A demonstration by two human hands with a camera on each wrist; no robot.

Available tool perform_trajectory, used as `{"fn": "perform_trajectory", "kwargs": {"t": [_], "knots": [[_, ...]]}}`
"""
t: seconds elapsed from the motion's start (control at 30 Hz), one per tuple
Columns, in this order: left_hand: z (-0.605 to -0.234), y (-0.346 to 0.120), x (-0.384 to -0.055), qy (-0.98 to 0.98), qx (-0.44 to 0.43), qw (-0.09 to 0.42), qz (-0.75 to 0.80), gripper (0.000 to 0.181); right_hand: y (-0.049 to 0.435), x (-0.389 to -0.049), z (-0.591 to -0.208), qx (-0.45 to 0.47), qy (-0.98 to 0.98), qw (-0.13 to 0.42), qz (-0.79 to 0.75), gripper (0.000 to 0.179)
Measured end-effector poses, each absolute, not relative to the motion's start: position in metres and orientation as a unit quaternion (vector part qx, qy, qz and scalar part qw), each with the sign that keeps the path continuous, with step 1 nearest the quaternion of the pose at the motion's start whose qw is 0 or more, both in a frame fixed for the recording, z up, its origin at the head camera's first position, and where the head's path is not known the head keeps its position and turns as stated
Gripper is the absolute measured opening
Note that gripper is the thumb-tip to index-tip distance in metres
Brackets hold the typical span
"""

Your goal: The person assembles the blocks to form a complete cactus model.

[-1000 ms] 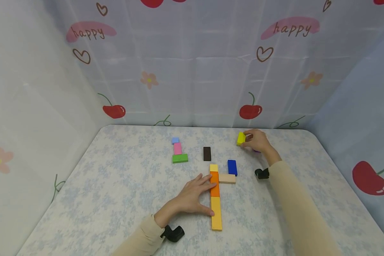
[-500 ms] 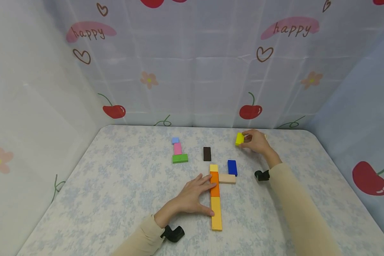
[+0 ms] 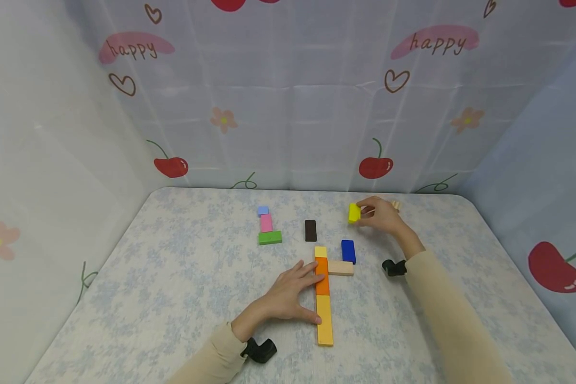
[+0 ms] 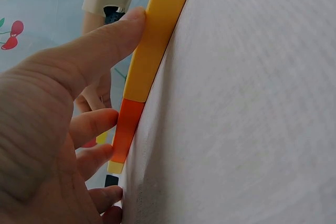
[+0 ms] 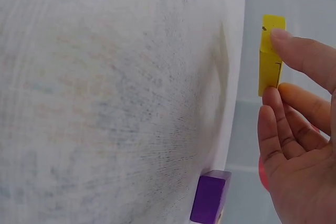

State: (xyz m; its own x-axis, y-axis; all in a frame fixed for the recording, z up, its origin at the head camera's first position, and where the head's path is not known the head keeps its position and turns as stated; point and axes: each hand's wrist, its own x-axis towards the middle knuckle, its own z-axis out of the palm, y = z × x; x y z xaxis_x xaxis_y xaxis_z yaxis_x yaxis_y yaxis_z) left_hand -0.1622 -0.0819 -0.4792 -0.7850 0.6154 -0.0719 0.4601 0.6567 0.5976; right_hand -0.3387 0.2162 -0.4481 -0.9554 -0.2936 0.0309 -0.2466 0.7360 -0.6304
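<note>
My left hand (image 3: pixel 290 293) rests with spread fingers along a row of blocks. Its thumb touches the long golden-yellow block (image 3: pixel 324 322), and its fingertips lie at the orange block (image 3: pixel 322 285). A small pale yellow block (image 3: pixel 320 252) caps the far end of that row. My right hand (image 3: pixel 384 216) pinches a bright yellow block (image 3: pixel 354 213) between thumb and fingertips; in the right wrist view this block (image 5: pixel 271 69) is off the table. A plain wooden block (image 3: pixel 341 268) juts right from the row, with a blue block (image 3: pixel 348 251) at its far side.
A dark brown block (image 3: pixel 310 231) lies beyond the row. Left of it, green (image 3: pixel 270 238), pink (image 3: pixel 266 223) and light blue (image 3: pixel 263 211) blocks line up. A purple block (image 5: pixel 209 198) stands near my right hand, with a pale wooden piece (image 3: pixel 396 205) behind that hand.
My right hand has moved a little left and toward me with the yellow block, uncovering the pale wooden piece behind it. The left hand has stayed put.
</note>
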Motion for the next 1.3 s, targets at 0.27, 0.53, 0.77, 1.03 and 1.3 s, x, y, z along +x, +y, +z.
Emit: {"fn": "perform_trajectory", "kwargs": {"t": [0.27, 0.53, 0.77, 1.03, 1.3], "knots": [[-0.479, -0.081, -0.162, 0.902, 0.295, 0.137, 0.283, 0.09, 0.211, -0.329, -0.447, -0.164, 0.933, 0.054, -0.316, 0.055], [-0.478, -0.081, -0.162, 0.903, 0.291, 0.14, 0.284, 0.09, 0.209, -0.322, -0.452, -0.217, 0.916, 0.064, -0.331, 0.054], [-0.479, -0.081, -0.162, 0.903, 0.291, 0.139, 0.282, 0.09, 0.208, -0.319, -0.456, -0.229, 0.913, 0.071, -0.33, 0.055], [-0.479, -0.08, -0.163, 0.904, 0.292, 0.139, 0.279, 0.089, 0.209, -0.318, -0.457, -0.237, 0.908, 0.075, -0.336, 0.054], [-0.478, -0.08, -0.163, 0.905, 0.293, 0.139, 0.277, 0.089, 0.206, -0.317, -0.457, -0.226, 0.912, 0.089, -0.329, 0.053]]}}
